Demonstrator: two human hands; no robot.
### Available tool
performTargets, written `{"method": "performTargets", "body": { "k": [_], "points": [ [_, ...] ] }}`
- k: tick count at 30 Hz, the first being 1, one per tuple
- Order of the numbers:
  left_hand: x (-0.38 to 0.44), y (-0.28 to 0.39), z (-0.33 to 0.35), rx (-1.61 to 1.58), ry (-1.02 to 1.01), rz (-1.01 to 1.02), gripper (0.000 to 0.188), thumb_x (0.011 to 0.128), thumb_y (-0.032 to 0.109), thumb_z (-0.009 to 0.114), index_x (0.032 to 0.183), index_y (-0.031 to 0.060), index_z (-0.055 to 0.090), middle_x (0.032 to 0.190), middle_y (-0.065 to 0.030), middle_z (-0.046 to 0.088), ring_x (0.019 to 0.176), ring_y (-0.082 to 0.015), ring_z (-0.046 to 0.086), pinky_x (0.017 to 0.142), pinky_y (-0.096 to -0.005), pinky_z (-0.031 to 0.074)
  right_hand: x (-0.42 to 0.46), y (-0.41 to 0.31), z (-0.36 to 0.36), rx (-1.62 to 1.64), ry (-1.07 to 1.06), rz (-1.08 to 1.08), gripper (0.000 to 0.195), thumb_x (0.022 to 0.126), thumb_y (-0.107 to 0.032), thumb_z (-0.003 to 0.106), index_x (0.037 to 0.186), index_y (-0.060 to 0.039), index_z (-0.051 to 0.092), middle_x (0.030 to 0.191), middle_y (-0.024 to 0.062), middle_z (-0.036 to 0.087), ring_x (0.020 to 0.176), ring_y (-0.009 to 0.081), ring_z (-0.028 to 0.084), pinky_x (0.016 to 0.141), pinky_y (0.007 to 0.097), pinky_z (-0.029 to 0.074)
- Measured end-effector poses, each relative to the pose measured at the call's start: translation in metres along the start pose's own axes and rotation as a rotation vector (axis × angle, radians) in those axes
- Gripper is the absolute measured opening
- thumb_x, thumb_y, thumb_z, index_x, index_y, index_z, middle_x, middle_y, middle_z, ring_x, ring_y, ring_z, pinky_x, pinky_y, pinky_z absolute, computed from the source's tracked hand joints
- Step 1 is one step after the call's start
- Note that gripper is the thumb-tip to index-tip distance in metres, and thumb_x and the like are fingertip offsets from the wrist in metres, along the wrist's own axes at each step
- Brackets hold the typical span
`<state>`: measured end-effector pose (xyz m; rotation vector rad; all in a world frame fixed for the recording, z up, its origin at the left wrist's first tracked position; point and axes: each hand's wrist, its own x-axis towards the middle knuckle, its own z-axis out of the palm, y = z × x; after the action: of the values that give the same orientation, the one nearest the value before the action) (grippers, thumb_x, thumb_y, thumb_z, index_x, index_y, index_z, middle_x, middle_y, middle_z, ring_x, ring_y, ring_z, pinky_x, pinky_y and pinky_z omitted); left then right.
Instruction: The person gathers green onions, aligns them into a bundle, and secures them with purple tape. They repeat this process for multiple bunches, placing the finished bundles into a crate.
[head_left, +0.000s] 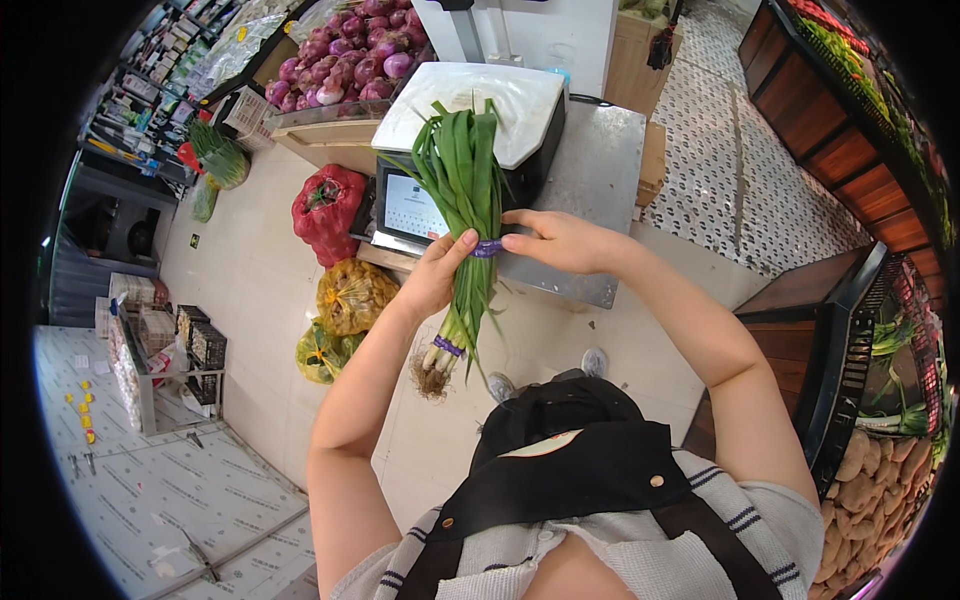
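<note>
A bunch of long green garlic shoots or leeks (459, 161) hangs tilted before me, leaves towards the scale and roots towards my feet. My left hand (439, 271) is closed around its middle, thumb beside an upper purple tape band (486, 248). On the other side of that band, my right hand (562, 241) touches the tape with thumb and forefinger; whether it pinches the tape is unclear. A second purple band (448, 346) wraps the pale stems just above the roots (431, 376). Beyond the leaves stands a scale with a white weighing plate (420, 90) and a lit touch screen (405, 201).
The scale rests on a metal-topped table (592, 172). Red onions (352, 56) fill a bin behind it. A red net sack (326, 206) and yellow net bags (352, 292) lie on the floor to the left. Dark wooden vegetable stands (780, 337) flank my right side, with potatoes (862, 480).
</note>
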<state>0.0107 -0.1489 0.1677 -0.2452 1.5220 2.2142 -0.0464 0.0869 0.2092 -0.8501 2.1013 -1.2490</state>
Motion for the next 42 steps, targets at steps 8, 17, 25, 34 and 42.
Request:
{"method": "performTargets", "body": {
  "k": [8,17,25,34,42],
  "points": [
    [-0.009,0.002,0.019,-0.222,-0.190,-0.043,0.047,0.099,0.038,0.057,0.126,-0.0001,0.051,0.105,-0.0160,0.064,0.094,-0.0245,0.065,0.076,-0.0367,0.057,-0.017,-0.013,0.006,-0.037,0.022,0.036,0.050,0.098,-0.038,0.049,0.137,-0.0061,0.050,0.121,0.0185,0.064,0.115,0.0322,0.060,0.096,0.0387,0.045],
    [0.000,0.000,0.038,0.390,0.057,-0.046,0.052,0.079,0.025,0.084,0.113,-0.0059,0.060,0.097,-0.0088,0.068,0.082,-0.0153,0.065,0.073,-0.0295,0.054,-0.030,0.016,0.027,-0.062,0.029,0.199,0.039,0.099,-0.032,0.049,0.131,-0.0098,0.053,0.093,0.0127,0.068,0.085,0.0249,0.064,0.076,0.0365,0.049],
    [0.017,-0.037,0.082,0.709,0.014,0.090,0.045,0.077,0.023,0.084,0.107,-0.0061,0.067,0.098,-0.0079,0.071,0.087,-0.0114,0.063,0.079,-0.0283,0.050,-0.086,0.058,0.023,0.201,0.048,0.262,0.037,0.098,-0.024,0.049,0.132,-0.0106,0.050,0.075,0.0065,0.062,0.064,0.0146,0.057,0.060,0.0329,0.047],
    [0.055,-0.086,0.164,0.832,-0.229,0.014,0.039,0.080,0.025,0.083,0.103,-0.0019,0.068,0.095,-0.0039,0.069,0.085,-0.0109,0.061,0.077,-0.0278,0.050,-0.163,0.127,0.027,0.038,0.314,0.351,0.035,0.093,-0.038,0.052,0.116,-0.0152,0.065,0.108,0.0141,0.069,0.102,0.0338,0.065,0.085,0.0451,0.050],
    [0.076,-0.119,0.221,0.673,-0.289,-0.069,0.024,0.078,0.012,0.079,0.094,-0.0031,0.069,0.084,-0.0051,0.069,0.075,-0.0117,0.062,0.067,-0.0279,0.050,-0.232,0.135,-0.004,-0.028,0.306,0.373,0.026,0.092,-0.028,0.047,0.108,-0.0163,0.064,0.099,0.0139,0.070,0.096,0.0317,0.067,0.080,0.0461,0.051]
  ]
}}
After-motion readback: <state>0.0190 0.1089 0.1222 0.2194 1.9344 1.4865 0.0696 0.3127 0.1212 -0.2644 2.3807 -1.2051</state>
